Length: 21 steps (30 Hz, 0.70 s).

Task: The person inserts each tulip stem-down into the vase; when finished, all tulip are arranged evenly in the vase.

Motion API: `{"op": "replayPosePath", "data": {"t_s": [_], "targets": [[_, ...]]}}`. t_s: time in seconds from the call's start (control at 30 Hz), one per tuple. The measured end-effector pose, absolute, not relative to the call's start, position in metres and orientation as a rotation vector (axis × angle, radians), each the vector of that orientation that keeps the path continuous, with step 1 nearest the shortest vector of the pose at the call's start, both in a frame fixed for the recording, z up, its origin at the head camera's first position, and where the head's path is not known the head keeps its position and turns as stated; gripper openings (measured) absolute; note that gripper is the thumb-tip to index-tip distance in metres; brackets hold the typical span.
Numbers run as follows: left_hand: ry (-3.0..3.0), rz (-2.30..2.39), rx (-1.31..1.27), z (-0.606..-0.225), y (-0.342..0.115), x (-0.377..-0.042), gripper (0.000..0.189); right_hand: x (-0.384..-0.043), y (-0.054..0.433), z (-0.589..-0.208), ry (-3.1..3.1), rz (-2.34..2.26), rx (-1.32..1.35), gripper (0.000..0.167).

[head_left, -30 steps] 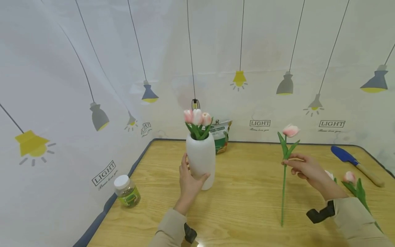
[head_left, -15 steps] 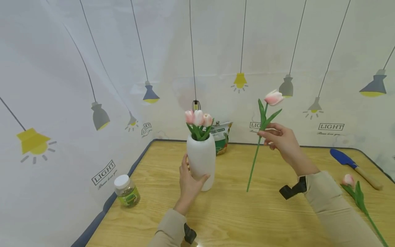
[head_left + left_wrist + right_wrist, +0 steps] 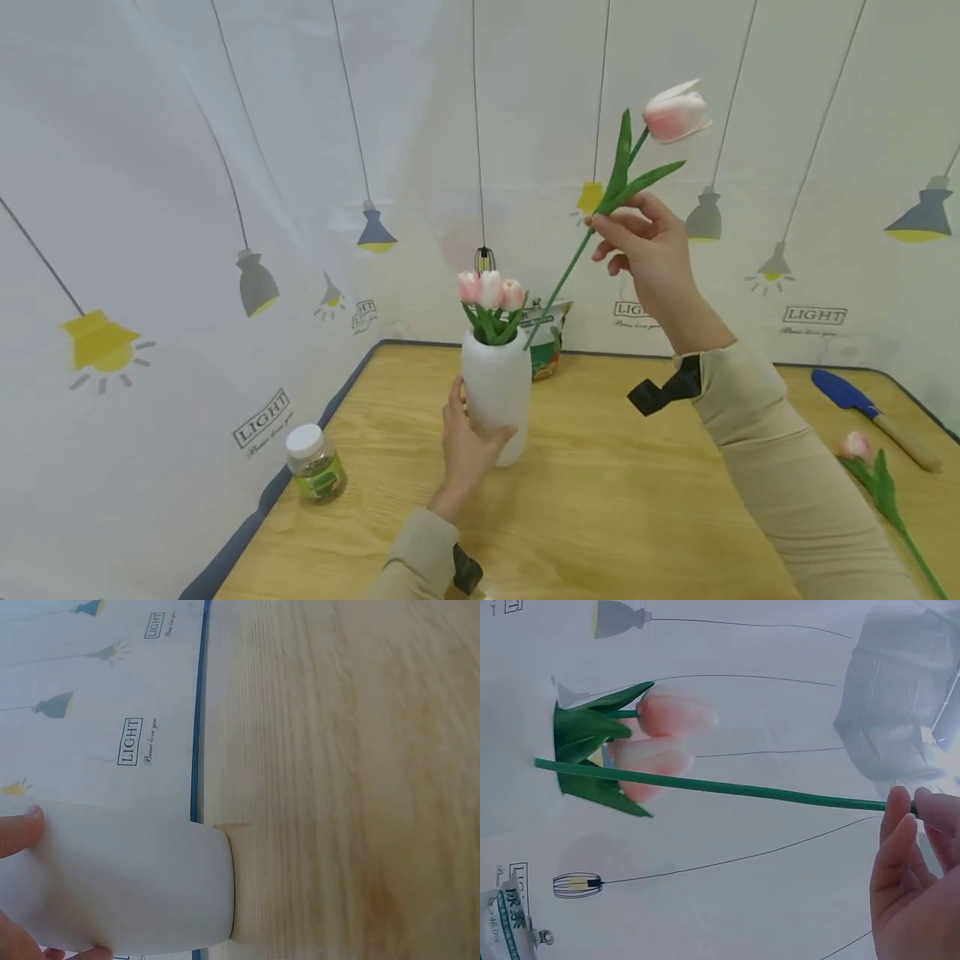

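A white vase [image 3: 495, 383] stands upright on the wooden table, with several pink-and-white tulips [image 3: 491, 290] in its mouth. My left hand [image 3: 468, 446] grips the vase's lower body, fingers round one side and thumb across the front; the left wrist view shows the vase [image 3: 150, 877] with its base on the table. My right hand [image 3: 648, 242] pinches a single pink tulip [image 3: 677, 112] by its stem just below the leaves, held slanted up and right of the vase. In the right wrist view the stem [image 3: 727, 789] has its lower end near the vase's rim; whether they touch I cannot tell.
Behind the vase stands a green-and-white bag [image 3: 547, 337]. A jar with a white lid [image 3: 315, 462] sits at the left. On the right lie another tulip [image 3: 881, 483] and a blue trowel with a wooden handle [image 3: 873, 412]. A lamp-printed sheet [image 3: 817, 208] backs the table.
My right hand has raised the tulip and brought it leftward, from over the table's right side to above the vase, tilting its stem. My left hand keeps its hold on the vase.
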<state>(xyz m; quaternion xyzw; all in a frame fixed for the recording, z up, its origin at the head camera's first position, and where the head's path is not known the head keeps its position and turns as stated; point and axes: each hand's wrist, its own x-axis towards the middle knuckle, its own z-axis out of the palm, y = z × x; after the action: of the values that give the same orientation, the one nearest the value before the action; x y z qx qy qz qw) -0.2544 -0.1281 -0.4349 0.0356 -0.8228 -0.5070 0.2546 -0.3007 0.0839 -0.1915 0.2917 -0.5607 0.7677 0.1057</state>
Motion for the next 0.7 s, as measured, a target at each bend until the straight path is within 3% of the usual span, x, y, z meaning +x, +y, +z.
{"op": "replayPosePath", "data": {"t_s": [0.17,0.5,0.7], "targets": [[-2.224,-1.364,0.088,-0.435,-0.126,-0.255,0.100,-0.301,0.071,-0.179,-1.627,2.225,0.878,0.023],[-2.204,-1.337,0.102,-0.436,-0.125,-0.257,0.100,-0.309,0.049,-0.200,-1.952,2.018,0.758,0.017],[-2.201,-1.332,0.081,-0.438,-0.123,-0.253,0.100,-0.303,0.045,-0.190,-1.843,2.005,0.774,0.016]]}}
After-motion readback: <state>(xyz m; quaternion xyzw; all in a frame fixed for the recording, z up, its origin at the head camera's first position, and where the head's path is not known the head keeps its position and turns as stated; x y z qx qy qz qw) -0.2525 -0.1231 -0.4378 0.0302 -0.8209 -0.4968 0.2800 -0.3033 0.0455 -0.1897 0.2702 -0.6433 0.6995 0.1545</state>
